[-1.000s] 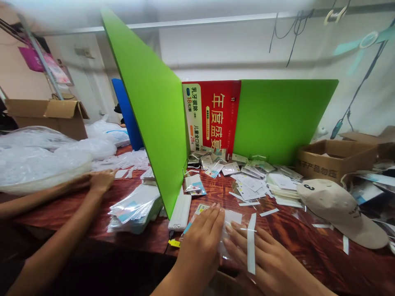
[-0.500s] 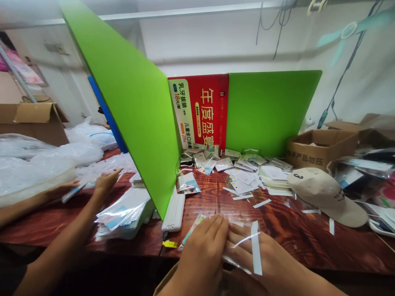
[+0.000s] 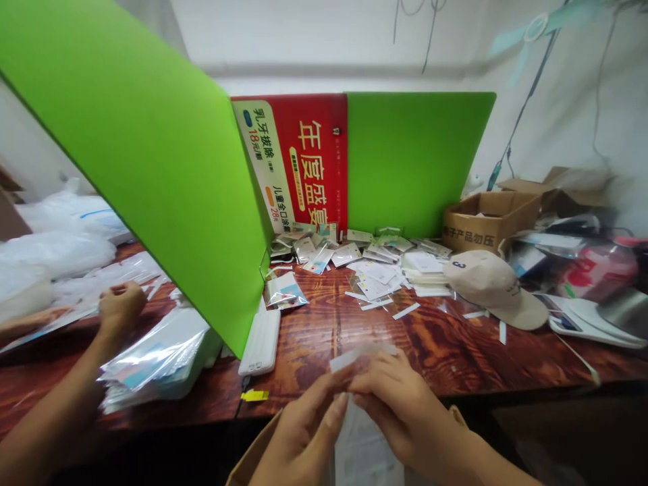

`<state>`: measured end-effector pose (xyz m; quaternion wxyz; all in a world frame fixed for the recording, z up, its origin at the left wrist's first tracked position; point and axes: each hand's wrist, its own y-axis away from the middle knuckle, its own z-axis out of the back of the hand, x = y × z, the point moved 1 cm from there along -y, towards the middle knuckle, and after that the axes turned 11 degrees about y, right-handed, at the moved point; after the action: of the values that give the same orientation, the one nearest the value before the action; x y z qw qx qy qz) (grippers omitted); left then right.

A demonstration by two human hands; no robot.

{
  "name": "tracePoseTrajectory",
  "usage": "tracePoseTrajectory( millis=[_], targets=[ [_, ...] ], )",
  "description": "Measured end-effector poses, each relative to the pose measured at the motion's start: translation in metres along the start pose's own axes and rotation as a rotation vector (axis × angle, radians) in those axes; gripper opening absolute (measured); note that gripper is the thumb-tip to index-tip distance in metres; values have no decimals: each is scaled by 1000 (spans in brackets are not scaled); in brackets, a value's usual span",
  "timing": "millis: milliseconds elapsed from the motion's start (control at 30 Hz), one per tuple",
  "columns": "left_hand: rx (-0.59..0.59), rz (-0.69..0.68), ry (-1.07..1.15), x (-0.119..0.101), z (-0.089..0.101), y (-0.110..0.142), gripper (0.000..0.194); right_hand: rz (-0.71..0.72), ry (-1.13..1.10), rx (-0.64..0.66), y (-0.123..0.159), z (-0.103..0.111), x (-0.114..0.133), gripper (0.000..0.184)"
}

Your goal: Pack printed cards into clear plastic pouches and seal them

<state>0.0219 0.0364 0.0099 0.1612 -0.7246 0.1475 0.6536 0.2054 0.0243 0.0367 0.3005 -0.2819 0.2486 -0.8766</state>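
Observation:
My left hand point(image 3: 316, 418) and my right hand point(image 3: 392, 395) are close together at the table's front edge. Between them is a clear plastic bag point(image 3: 367, 442) with whitish contents, hanging down in front of me. Fingers and thumbs of both hands are closed at its top edge. A white strip point(image 3: 349, 358), partly blurred, sticks up beyond my fingertips. What the bag contains cannot be made out. Farther back on the table lie a packaged card point(image 3: 286, 290), several more small packets point(image 3: 347, 254) and loose white cards point(image 3: 377, 280).
Green panels point(image 3: 410, 155) stand behind and to the left. A white power bank point(image 3: 260, 341) with a cable lies by the left panel. Beyond it are stacked plastic-wrapped cards point(image 3: 156, 358) and another person's hand point(image 3: 121, 307). At right are a cap point(image 3: 493, 287) and a cardboard box point(image 3: 486, 219).
My hands have gone from lying flat over the bag to pinching its top edge, and the bag now hangs downward. The view has shifted, and the other person's hand has moved.

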Motion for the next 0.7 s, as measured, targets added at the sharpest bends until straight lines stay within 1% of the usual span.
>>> tracePoseTrajectory(
  millis=[100,167,233,333,400,467,533,567,633,667,700],
  targets=[
    [-83,4,23,5,-2,-2,43,-9,206,-189,0,-4,4,16],
    [-100,18,-3,9,-6,-4,44,7,290,-238,0,-9,5,18],
    [-75,-2,-79,11,-10,-7,43,39,347,-223,0,-14,4,20],
    [-3,-51,-225,10,-14,-11,38,129,468,-171,0,-24,3,29],
    [25,-62,-297,10,-14,-10,38,140,494,-173,-1,-26,-2,34],
    [22,-46,-342,16,-11,-5,40,53,447,-263,-4,-18,-13,35],
    [-5,0,-346,24,-2,5,43,-129,380,-403,-4,0,-28,33],
    [-33,32,-307,27,3,10,44,-227,363,-469,-1,10,-34,30],
    [-135,117,-110,31,17,20,46,-415,324,-573,11,26,-42,21],
    [-208,161,12,30,24,24,49,-490,287,-592,21,30,-42,19],
    [-284,196,117,29,32,27,53,-553,234,-560,32,28,-38,17]
  ],
)
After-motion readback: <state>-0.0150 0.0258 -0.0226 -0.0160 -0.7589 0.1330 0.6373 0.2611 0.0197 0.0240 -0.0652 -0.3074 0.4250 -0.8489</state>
